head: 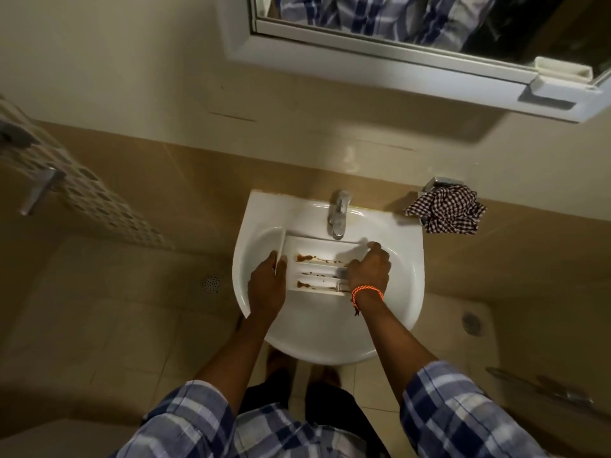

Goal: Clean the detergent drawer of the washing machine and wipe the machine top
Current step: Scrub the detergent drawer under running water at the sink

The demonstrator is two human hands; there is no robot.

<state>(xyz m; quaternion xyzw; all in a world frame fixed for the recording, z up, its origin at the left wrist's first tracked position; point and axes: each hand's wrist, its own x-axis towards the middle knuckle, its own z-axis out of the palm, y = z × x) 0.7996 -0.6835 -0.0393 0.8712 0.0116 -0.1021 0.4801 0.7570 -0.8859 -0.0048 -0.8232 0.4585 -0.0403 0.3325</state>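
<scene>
A white detergent drawer (pixel 322 251) lies in the white sink (pixel 401 276), right under the tap (pixel 339 213). Brown stains run along its compartments. My left hand (pixel 267 282) grips the drawer's front panel at the left end. My right hand (pixel 368 267), with an orange cord on the wrist, holds the right end and covers part of the compartments. No water runs from the tap as far as I can see. The washing machine is not in view.
A checked cloth (pixel 446 209) hangs on a wall holder to the right of the sink. A mirror cabinet (pixel 396 61) sits above. Floor drains (pixel 211 284) lie left and right. A door handle (pixel 39 193) is at far left.
</scene>
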